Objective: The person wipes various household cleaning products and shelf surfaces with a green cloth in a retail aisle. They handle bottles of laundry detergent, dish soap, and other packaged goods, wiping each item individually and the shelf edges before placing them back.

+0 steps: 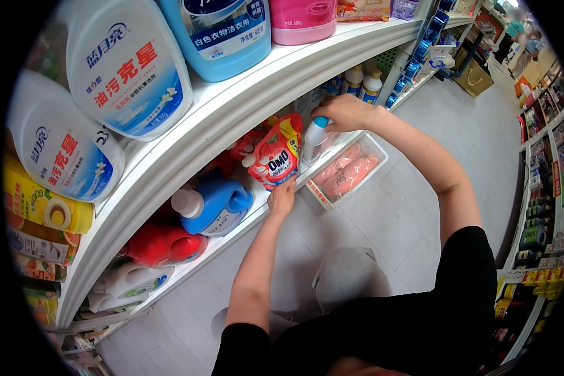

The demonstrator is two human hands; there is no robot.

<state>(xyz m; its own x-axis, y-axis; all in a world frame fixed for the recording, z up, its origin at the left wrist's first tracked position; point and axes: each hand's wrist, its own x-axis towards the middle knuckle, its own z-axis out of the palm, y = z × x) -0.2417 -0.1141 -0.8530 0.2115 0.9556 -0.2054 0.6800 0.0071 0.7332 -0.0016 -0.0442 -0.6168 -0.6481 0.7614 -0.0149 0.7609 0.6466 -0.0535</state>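
On the low shelf, my left hand (282, 197) is at the bottom edge of a red OMO detergent refill pouch (277, 152), its fingers closed on that edge. The pouch stands tilted, with a pale cap at its left side. Further right, my right hand (345, 114) reaches over a clear and white bottle with a blue cap (314, 136), fingers at the cap; part of the bottle is hidden. A blue detergent jug (216, 207) with a white cap leans left of the pouch, and a red jug (167, 245) lies beyond it.
A white bin (378, 162) of wrapped pink items stands on the floor against the shelf. The upper shelf edge (216, 122) overhangs the low one and bears large cleaner bottles (131, 70). Another stocked shelf (540, 225) runs along the right. Two people are far up the aisle.
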